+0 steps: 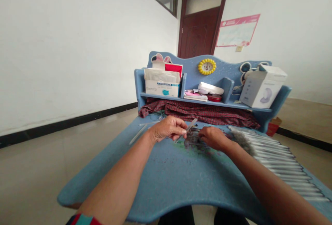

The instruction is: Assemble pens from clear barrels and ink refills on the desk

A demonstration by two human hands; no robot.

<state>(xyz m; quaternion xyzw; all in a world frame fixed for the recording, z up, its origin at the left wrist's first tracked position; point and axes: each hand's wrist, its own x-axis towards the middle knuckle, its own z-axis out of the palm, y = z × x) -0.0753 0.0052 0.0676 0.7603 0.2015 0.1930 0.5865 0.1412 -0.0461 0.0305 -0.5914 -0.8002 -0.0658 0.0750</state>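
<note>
Pinched between the thumb and fingers of my left hand [173, 128] is a thin translucent plastic strip [192, 124], tilted up to the right. My right hand [211, 136] is closed, low over a dark-stained patch [192, 142] of the blue desk. Its fingertips are turned away, and something thin and dark seems to stick out from them, too small to name. Beyond my left hand lies another clear strip [137, 135]. By my right forearm there is a grey fluffy bundle [242, 142], against a row of several long, thin, whitish pieces with dark ends [282, 162].
The blue desk [166, 180] has a raised shelf at its back. On it stand an open mask box [162, 83], small booklets [195, 95], a red tin [214, 98] and a white carton [263, 86]. A checked cloth [197, 112] lies bunched below the shelf.
</note>
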